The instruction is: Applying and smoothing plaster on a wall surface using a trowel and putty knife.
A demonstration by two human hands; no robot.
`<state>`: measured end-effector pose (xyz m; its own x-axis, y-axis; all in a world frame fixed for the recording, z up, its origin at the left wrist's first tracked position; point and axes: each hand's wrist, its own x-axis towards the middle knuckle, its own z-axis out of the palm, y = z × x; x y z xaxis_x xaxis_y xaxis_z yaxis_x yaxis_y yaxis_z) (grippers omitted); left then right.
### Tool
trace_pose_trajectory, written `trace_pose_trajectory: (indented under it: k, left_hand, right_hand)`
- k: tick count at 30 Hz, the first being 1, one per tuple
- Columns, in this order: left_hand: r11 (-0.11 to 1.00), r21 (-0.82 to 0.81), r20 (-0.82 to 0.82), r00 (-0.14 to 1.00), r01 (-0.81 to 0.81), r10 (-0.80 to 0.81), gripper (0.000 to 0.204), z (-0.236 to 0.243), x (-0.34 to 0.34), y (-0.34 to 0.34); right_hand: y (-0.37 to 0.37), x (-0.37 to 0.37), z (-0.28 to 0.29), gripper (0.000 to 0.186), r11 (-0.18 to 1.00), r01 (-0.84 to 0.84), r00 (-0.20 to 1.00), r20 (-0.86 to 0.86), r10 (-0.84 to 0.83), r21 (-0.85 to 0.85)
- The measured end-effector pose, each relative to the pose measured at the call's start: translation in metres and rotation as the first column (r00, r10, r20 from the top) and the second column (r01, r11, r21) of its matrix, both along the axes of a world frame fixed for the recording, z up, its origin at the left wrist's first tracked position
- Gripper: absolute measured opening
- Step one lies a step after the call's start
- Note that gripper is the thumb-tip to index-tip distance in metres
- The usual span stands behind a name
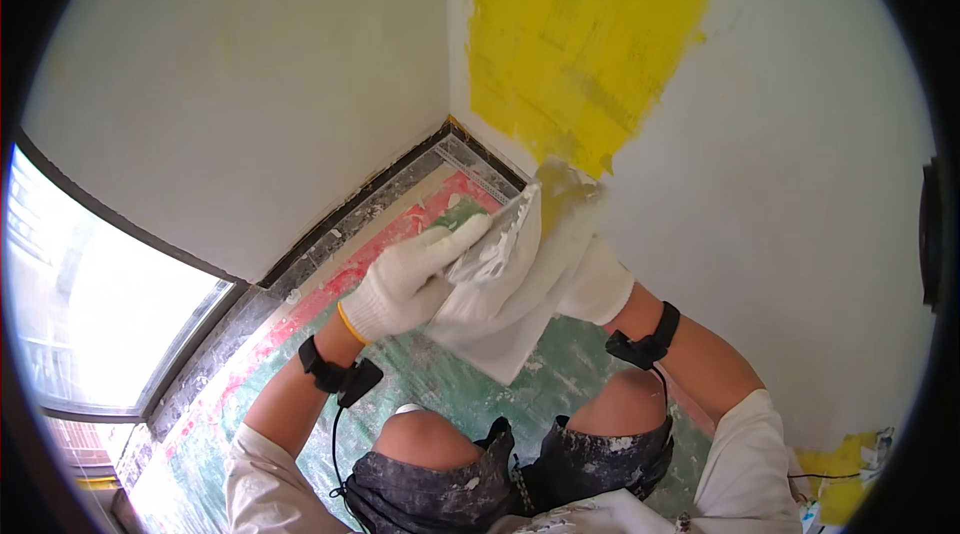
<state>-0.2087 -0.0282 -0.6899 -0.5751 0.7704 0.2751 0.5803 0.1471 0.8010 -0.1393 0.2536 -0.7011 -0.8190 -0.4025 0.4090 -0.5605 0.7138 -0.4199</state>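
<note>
My left hand (405,279), in a white knitted glove, is closed on the side of a pale flat plastering board (490,339). Wet white putty (505,239) clings along its upper edge. Close beside it, my right hand (597,279), also gloved, is smeared by motion and its fingers are partly hidden. It grips a broad putty knife (570,179), whose blurred blade lies at the lower end of a yellow painted patch (590,34) on the wall. Whether the blade touches the wall, I cannot tell.
A white wall (790,134) rises on the right, and another pale wall (250,84) meets it at the corner. Dark skirting (360,194) runs along the bottom. Green and red sheeting (400,384), spattered white, covers the floor. A bright window (100,284) is at left.
</note>
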Motion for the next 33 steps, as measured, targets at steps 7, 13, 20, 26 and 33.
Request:
trace_pose_trajectory:
  k: [7, 13, 20, 26, 33]
  left_hand:
    - [0.977, 0.075, -0.257, 0.943, -0.199, 0.212, 0.066, -0.092, -0.043, -0.025]
    - [0.791, 0.006, 0.826, 0.449, -0.612, 0.341, 0.028, -0.290, -0.010, -0.130]
    - [0.664, -0.065, 0.881, 0.270, -0.745, 0.388, 0.020, -0.370, -0.005, -0.162]
    - [0.659, -0.034, 0.880, 0.291, -0.752, 0.377, 0.018, -0.396, 0.001, -0.167]
    - [0.691, -0.031, 0.883, 0.305, -0.722, 0.357, 0.010, -0.364, 0.011, -0.169]
  right_hand:
    - [-0.029, -0.014, 0.003, 0.054, 0.996, -0.035, 0.999, 0.020, 0.033, 0.083]
    - [-0.036, -0.054, 0.090, 0.048, 0.958, 0.246, 0.820, -0.558, -0.126, 0.145]
    - [-0.058, -0.157, 0.170, 0.039, 0.955, 0.293, 0.866, -0.408, -0.289, -0.055]
    - [-0.075, -0.264, 0.227, 0.048, 0.891, 0.425, 0.902, -0.011, -0.432, -0.160]
    - [-0.057, -0.329, 0.257, 0.044, 0.844, 0.352, 0.935, 0.186, -0.301, -0.406]
